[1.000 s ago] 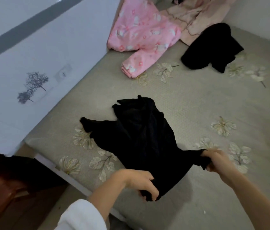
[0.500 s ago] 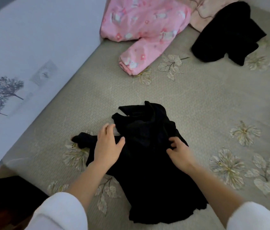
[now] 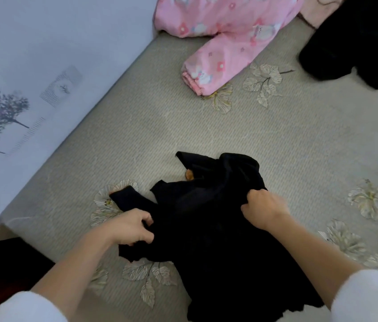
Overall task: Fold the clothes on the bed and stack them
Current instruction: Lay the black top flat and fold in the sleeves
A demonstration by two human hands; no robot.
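Black garment (image 3: 206, 228) lying crumpled on bed (image 3: 206, 131), near edge. I am seeing left grip (image 3: 130, 228) pinching its left side and right grip (image 3: 263, 211) clutching bunched cloth. I am advising: drawing sides apart, smoothing flat, then folding.

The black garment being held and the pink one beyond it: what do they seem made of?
Black garment: soft, thin, matt fabric, perhaps a knit; it slumps in limp folds without shine. Pink garment: probably padded cotton, matt, printed with flowers; its sleeve lies puffy and rounded, with a gathered cuff. Both judged by look alone.
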